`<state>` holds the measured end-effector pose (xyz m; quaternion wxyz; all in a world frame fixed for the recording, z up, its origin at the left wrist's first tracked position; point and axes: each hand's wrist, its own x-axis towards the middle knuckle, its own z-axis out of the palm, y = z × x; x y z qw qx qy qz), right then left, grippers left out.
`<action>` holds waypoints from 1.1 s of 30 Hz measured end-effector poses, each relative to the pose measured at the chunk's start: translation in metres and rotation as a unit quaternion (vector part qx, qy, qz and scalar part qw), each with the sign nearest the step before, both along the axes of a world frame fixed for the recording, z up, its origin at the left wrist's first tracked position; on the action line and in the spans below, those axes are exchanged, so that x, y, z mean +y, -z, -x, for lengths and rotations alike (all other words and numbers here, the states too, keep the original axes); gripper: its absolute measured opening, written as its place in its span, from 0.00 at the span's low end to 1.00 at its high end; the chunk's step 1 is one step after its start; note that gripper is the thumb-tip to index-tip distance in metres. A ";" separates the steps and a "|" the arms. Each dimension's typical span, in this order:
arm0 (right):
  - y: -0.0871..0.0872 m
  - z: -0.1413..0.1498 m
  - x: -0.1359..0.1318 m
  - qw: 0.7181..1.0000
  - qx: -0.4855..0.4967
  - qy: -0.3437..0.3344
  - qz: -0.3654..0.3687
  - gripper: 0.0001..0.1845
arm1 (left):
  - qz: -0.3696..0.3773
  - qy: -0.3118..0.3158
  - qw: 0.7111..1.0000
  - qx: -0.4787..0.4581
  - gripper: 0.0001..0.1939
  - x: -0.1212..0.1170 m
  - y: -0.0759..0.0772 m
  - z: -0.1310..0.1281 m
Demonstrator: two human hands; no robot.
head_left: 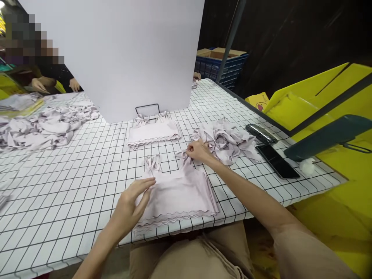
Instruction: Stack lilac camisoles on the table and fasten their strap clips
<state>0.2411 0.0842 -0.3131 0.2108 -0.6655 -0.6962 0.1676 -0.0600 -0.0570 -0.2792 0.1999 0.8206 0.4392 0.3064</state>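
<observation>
A stack of pale pink camisole tops (pixel 178 193) with scalloped hems lies flat on the table in front of me. My right hand (pixel 200 151) pinches the right shoulder strap of the uppermost top at the far side of the stack. Over the left side of the stack is my left hand (pixel 135 199), thumb and fingers apart, gripping nothing; whether its fingertips touch the fabric is hard to tell. Beyond lies a second neat stack of tops (pixel 154 131). A crumpled pile of the same garments (pixel 225 139) sits just right of my right hand.
A tall white board (pixel 124 54) stands behind the stacks on the grid-patterned tablecloth (pixel 95 174). To the right lie a phone (pixel 277 162), a dark shiny object (pixel 261 133) and a dark green bottle-like object (pixel 325 137). More loose garments (pixel 49 126) cover the left, near another person's hands (pixel 43 84).
</observation>
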 end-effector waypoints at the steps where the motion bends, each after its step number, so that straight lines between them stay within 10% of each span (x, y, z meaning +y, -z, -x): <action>1: 0.000 -0.001 -0.003 1.000 0.011 0.004 -0.009 0.07 | 0.037 -0.008 0.999 -0.032 0.15 0.008 -0.002 -0.012; 4: -0.003 -0.004 -0.018 0.998 0.049 0.004 -0.049 0.05 | 0.184 0.006 0.974 -0.131 0.12 0.036 -0.004 -0.052; 8: -0.006 -0.001 -0.042 0.984 0.087 -0.042 -0.148 0.05 | 0.415 0.025 0.858 -0.303 0.19 0.072 0.003 -0.105; 13: 0.003 0.007 -0.069 0.925 -0.011 -0.131 -0.357 0.12 | 0.502 -0.026 0.764 -0.404 0.27 0.089 0.013 -0.136; 18: 0.011 0.006 -0.089 0.924 0.071 -0.154 -0.342 0.10 | 0.494 -0.040 0.774 -0.394 0.16 0.092 0.010 -0.131; 24: -0.005 -0.003 -0.086 0.915 0.379 -0.119 -0.070 0.17 | 0.426 -0.004 0.844 -0.326 0.11 0.103 -0.010 -0.121; 28: -0.012 -0.005 -0.069 0.926 0.355 -0.092 -0.087 0.12 | 0.347 0.029 0.899 -0.265 0.11 0.110 -0.025 -0.124; 33: -0.005 -0.005 -0.052 0.942 0.308 -0.116 -0.060 0.08 | 0.324 0.067 0.897 -0.293 0.12 0.115 -0.032 -0.132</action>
